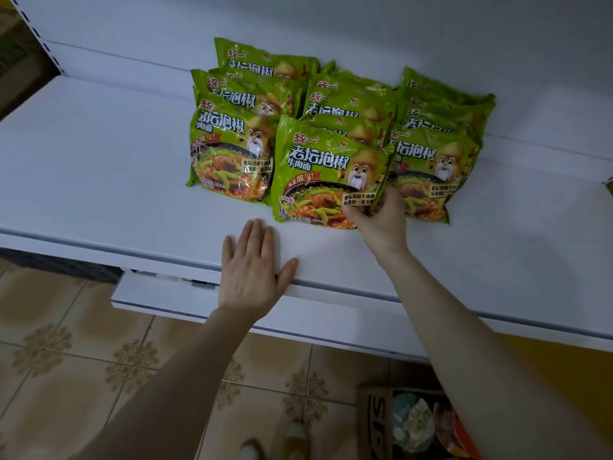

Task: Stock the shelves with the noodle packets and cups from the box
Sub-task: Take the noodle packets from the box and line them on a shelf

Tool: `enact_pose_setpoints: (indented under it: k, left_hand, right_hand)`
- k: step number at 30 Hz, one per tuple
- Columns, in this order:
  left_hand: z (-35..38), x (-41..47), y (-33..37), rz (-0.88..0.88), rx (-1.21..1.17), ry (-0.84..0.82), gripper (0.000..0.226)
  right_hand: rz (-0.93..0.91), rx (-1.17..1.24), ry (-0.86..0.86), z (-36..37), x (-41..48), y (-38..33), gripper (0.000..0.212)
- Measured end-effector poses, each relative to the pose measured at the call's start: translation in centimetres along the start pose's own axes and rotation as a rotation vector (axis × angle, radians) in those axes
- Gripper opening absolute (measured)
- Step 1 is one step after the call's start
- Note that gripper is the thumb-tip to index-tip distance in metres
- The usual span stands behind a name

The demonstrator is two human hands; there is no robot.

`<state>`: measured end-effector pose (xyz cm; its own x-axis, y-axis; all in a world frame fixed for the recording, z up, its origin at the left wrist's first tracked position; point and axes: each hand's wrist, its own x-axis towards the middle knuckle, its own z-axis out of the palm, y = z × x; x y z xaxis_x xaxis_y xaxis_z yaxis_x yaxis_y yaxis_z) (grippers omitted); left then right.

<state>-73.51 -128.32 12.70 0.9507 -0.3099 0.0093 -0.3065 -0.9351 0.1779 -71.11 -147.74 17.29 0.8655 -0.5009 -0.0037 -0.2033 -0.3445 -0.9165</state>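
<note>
Several green noodle packets lie in three overlapping rows on the white shelf (99, 167). The front middle packet (318, 174) is pinched at its lower right corner by my right hand (381, 217). The left row's front packet (229, 154) and the right row's front packet (431, 171) flank it. My left hand (255, 270) rests flat, fingers straight, on the shelf near its front edge, just left of the middle packet. On the floor at the bottom right stands the cardboard box (374, 423) with noodle cups (413, 423) in it, partly hidden by my right arm.
A lower white shelf (159, 297) juts out beneath the top one. The white back panel (331, 24) rises behind the packets. Patterned beige floor tiles (66, 353) lie below. A yellow surface (544, 363) shows at the right under the shelf.
</note>
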Motion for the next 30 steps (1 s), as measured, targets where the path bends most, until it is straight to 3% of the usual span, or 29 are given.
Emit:
enact_pose_setpoints:
  k: [9, 14, 20, 25, 30]
  left_hand:
    - [0.2, 0.0, -0.1, 0.026, -0.001, -0.003, 0.082]
    - [-0.3, 0.0, -0.3, 0.036, -0.014, -0.046, 0.081]
    - [-1.7, -4.4, 2.5, 0.504, -0.050, 0.229, 0.036]
    - [-1.9, -9.4, 6.6, 0.772, -0.072, 0.141, 0.021]
    - [-0.2, -12.4, 11.4, 0.946, -0.044, -0.017, 0.028]
  right_hand:
    - [0.004, -0.118, 0.026, -0.5, -0.3, -0.2, 0.038]
    - [-0.096, -0.342, 0.045, -2.3, -1.7, -0.6, 0.031]
    - [-0.010, -0.402, 0.094, -5.1, -5.3, -0.8, 0.039]
    - [0.110, -0.400, 0.190, -10.2, -10.0, -0.6, 0.035]
    - [0.296, -0.476, 0.299, -18.0, -16.1, 2.7, 0.033]
